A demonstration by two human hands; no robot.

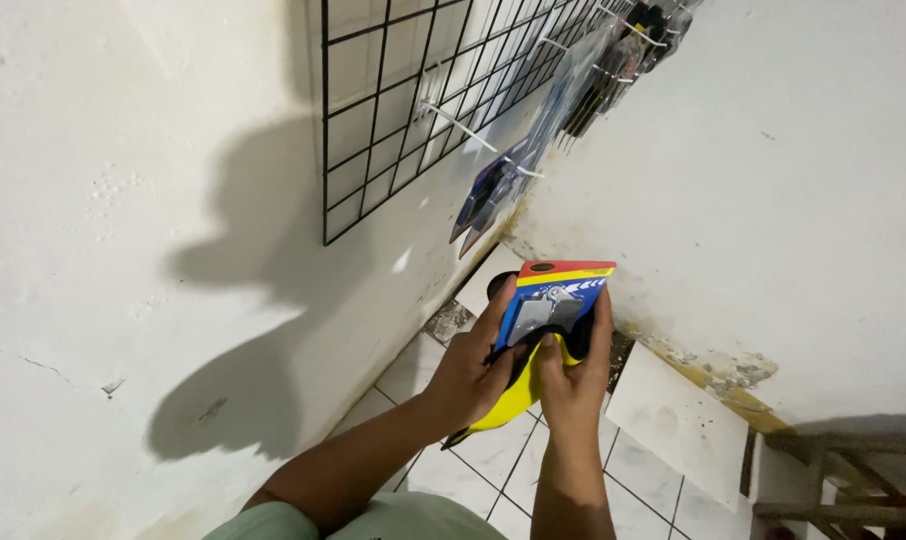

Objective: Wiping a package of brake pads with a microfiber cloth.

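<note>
Both left hand and right hand gripping carded package, black wire grid above, hung packets beyond

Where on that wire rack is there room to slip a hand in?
The lower left of the black wire rack is bare, bordered by white wall and two empty white pegs. The upper right is crowded with hanging packets. Both hands hold a packet.
</note>
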